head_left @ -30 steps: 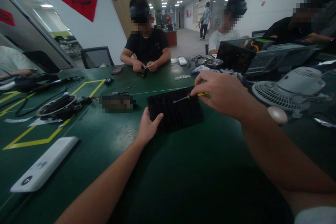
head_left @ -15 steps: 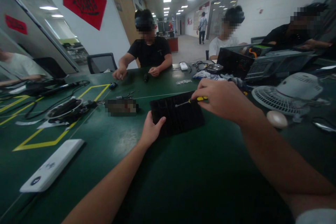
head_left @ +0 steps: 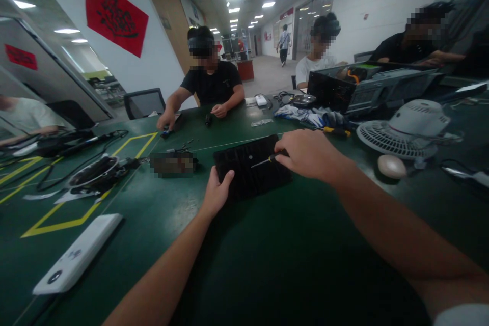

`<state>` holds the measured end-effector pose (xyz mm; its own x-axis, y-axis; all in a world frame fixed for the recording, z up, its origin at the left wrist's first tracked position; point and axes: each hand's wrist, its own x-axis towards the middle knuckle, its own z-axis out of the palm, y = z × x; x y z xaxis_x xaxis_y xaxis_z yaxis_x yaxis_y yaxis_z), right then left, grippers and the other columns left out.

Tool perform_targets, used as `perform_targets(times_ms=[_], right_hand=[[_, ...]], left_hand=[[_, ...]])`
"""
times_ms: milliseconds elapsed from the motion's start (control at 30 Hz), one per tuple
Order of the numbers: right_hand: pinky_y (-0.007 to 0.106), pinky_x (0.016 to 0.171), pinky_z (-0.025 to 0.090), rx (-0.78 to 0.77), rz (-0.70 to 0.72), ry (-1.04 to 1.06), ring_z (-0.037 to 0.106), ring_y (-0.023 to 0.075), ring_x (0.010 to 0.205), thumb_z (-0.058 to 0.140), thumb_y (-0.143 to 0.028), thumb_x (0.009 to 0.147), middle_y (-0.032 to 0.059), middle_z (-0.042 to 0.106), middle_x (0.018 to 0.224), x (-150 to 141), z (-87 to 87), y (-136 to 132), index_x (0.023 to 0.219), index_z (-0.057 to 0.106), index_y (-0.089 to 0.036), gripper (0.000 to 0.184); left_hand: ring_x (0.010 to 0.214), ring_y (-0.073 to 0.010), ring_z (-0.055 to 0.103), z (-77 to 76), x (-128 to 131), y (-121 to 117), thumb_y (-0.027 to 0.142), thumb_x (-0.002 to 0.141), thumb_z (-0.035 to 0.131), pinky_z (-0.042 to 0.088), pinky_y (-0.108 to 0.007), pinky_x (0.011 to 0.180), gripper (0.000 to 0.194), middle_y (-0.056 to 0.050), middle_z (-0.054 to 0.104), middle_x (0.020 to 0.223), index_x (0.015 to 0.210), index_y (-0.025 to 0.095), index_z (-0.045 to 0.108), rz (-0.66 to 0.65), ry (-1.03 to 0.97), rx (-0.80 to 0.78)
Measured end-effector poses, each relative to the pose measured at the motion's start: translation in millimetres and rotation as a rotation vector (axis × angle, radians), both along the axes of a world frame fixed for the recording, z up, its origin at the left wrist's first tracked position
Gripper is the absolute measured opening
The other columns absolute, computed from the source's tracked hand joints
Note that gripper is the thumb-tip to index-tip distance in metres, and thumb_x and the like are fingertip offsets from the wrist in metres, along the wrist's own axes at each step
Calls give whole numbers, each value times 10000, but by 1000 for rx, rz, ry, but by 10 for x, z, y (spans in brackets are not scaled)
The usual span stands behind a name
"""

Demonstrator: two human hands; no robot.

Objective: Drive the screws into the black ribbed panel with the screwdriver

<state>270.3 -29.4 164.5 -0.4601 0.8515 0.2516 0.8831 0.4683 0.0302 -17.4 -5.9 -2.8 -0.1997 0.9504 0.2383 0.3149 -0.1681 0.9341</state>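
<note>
A flat black panel with raised ribs lies tilted in front of me on the green table. My left hand is closed on its left edge, the thumb on top and the other fingers hidden beneath. Over the panel's right part, my right hand grips a screwdriver by its black and yellow handle. Its thin metal shaft points left and down across the panel; whether the tip touches the surface I cannot tell. A small pale round spot shows on the panel near the shaft.
Left of the panel are a blurred-out object, coiled cables and a white power bank-like device. To the right sit a grey fan, a pale mouse, a second screwdriver and an open computer case. Co-workers sit around the table.
My right hand has moved left and lower with the screwdriver, whose tip sits lower on the panel. The co-worker opposite has reached to a small object. The whole view has shifted slightly.
</note>
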Motion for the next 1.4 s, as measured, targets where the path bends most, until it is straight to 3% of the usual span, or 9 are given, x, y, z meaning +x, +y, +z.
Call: perform_targets(times_ms=[167,267,400,500,700,900,1133,1400], right_hand=[[365,750,463,-4,77,60,750,285,988,582,-323,1039,86,843,1103,90,57,11,1153,847,-280,292],[377,781,470,-3,110,130,741,278,987,557,-344,1046,66,840,1095,190,77,35,1130,852,-286,311],[413,818,482,1,156,164,728,300,964,727,-381,904,70,819,1052,308,60,92,1089,857,-267,253],[444,815,489,19,191,151,707,315,973,713,-321,868,92,775,1069,356,47,89,1068,844,-251,249],[477,776,494,168,116,189,728,332,923,660,-413,882,74,799,1028,364,41,38,1017,835,-267,265],[484,789,505,206,-12,201,754,388,946,656,-485,927,109,824,995,298,183,51,1113,836,-252,348],[435,820,526,137,49,284,764,326,924,693,-391,938,82,819,992,242,207,100,1084,817,-259,233],[416,826,510,102,76,170,737,298,931,737,-200,808,56,801,983,221,183,165,995,820,-255,212]], left_hand=[[1161,-301,750,124,9,64,502,855,827,612,-519,1045,523,-100,762,1233,1246,245,595,-11,-158,-88],[1209,-304,743,177,40,141,367,756,918,581,-526,1114,582,-116,767,1293,1245,234,632,-48,-179,-61],[1175,-296,755,116,88,244,243,720,883,567,-520,1131,525,-103,796,1233,1204,203,685,-69,-231,-37],[1119,-292,765,17,103,283,257,732,867,584,-515,1095,476,-100,807,1187,1176,193,710,-38,-283,-36],[1086,-275,771,-53,131,284,222,757,851,588,-480,1074,426,-93,811,1146,1162,191,724,-18,-277,-8],[1078,-279,770,-14,177,278,210,784,823,598,-478,1062,366,-91,805,1125,1130,187,709,-19,-259,13],[1016,-277,765,-22,172,299,259,773,826,614,-488,1026,354,-77,791,1075,1097,198,698,14,-217,23],[1025,-280,760,-40,172,336,281,775,826,620,-503,1020,383,-77,772,1086,1121,209,676,53,-158,61]])
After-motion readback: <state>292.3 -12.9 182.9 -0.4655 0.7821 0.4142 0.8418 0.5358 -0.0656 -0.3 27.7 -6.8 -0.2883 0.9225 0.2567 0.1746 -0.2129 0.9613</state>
